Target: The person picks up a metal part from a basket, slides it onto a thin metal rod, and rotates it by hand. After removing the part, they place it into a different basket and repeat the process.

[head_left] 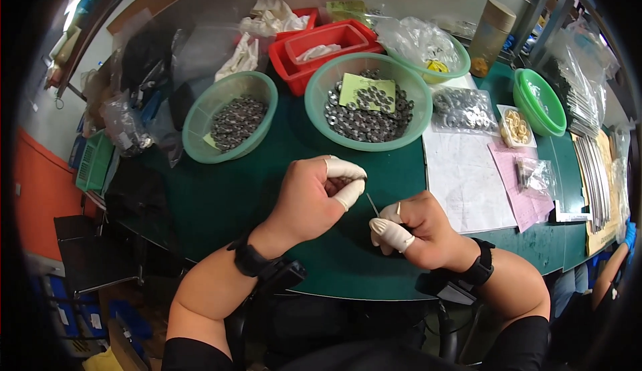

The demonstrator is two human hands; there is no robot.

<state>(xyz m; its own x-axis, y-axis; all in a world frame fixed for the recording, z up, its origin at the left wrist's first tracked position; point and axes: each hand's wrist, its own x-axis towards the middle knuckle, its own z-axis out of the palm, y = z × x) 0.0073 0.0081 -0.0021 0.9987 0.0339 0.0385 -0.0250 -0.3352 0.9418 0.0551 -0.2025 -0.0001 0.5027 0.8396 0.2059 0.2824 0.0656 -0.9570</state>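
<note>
My left hand, with finger cots on thumb and forefinger, is closed in a pinch above the green tabletop. A small dark edge shows at its fingertips; the piece is mostly hidden, so its kind is unclear. My right hand, also in finger cots, grips a thin straight metal pin. The pin's free tip points up and left, toward the left fingertips, with a small gap between. Beyond the hands stand two pale green bowls: a left bowl and a larger middle bowl, both holding many small grey metal discs.
Red trays and white gloves lie behind. Right of the bowls are a bag of metal parts, a box of brass-coloured rings, white paper, stacked green bowls and a tall bottle. A blue-gloved person is far right.
</note>
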